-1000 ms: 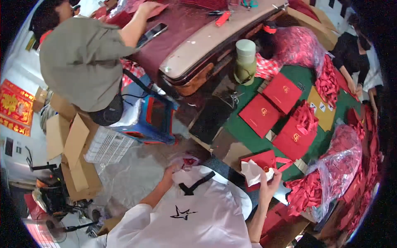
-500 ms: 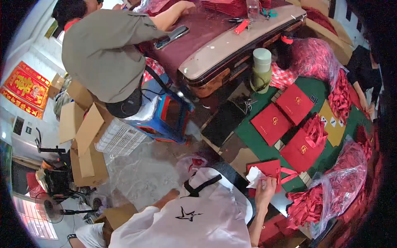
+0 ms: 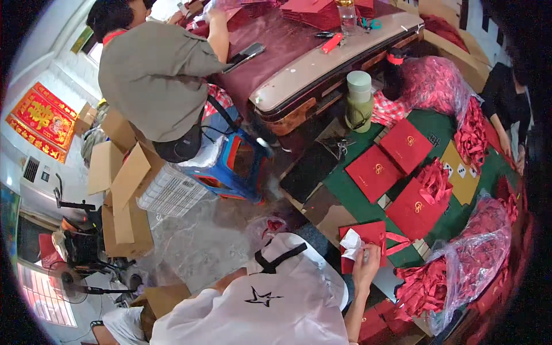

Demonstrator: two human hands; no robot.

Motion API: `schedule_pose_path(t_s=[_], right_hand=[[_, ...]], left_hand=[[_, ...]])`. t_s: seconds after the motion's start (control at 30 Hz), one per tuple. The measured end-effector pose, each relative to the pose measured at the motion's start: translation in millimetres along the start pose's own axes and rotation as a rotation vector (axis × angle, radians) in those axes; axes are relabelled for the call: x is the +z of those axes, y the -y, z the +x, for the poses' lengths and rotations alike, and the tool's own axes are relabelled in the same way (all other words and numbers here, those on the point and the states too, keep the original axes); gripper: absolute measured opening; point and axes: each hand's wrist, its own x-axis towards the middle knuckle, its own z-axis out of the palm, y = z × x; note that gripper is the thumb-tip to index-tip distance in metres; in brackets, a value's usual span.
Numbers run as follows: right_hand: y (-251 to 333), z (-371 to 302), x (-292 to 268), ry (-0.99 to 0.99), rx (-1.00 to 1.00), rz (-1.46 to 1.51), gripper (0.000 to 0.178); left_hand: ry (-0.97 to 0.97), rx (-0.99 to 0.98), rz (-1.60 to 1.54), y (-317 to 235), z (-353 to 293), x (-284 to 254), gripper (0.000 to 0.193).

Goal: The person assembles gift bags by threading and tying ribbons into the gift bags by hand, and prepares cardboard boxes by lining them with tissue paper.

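My right hand [image 3: 367,265] is at the near edge of the green table, its fingers closed on a crumpled white tissue [image 3: 351,245]. The tissue lies against a small red paper bag [image 3: 376,232], with a red ribbon [image 3: 398,244] running out to its right. Farther back lie two flat red bags with gold emblems, one left [image 3: 374,170] and one right [image 3: 406,146]. Another red bag [image 3: 415,208] has a bunch of red ribbon [image 3: 434,182] on it. Of my left arm [image 3: 229,280] only a piece shows beside my white shirt; its hand is hidden.
Plastic-wrapped red ribbons [image 3: 460,270] crowd the table's right side. A green flask [image 3: 359,103] stands at the back. Left are a blue stool [image 3: 236,164] and open cartons [image 3: 123,195]. One person [image 3: 155,80] works at the maroon table; another [image 3: 506,109] is far right.
The view has shifted slightly. My right hand stays at the tissue and red bag. The person at the maroon table has moved an arm farther up and left.
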Motion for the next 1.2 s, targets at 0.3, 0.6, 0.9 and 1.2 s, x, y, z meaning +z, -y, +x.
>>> schedule_pose_path(t_s=[0.3, 0.6, 0.9, 1.2], right_hand=[[-28.2, -24.5, -27.1, -0.124, 0.129, -0.051, 0.01], [-22.5, -19.9, -20.6, -0.146, 0.085, -0.065, 0.01], [-22.6, -20.8, -19.0, -0.131, 0.11, -0.06, 0.01], [-28.7, -27.4, -25.4, -0.139, 0.13, -0.098, 0.01]], left_hand=[[0.217, -0.022, 0.194, -76.5, -235.8, -177.9, 0.023], [0.234, -0.025, 0.394, -48.3, -131.0, -89.3, 0.023], [0.264, -0.037, 0.589, -40.0, -126.1, -101.0, 0.023], [0.304, -0.072, 0.789, -74.7, -234.6, -175.3, 0.022]])
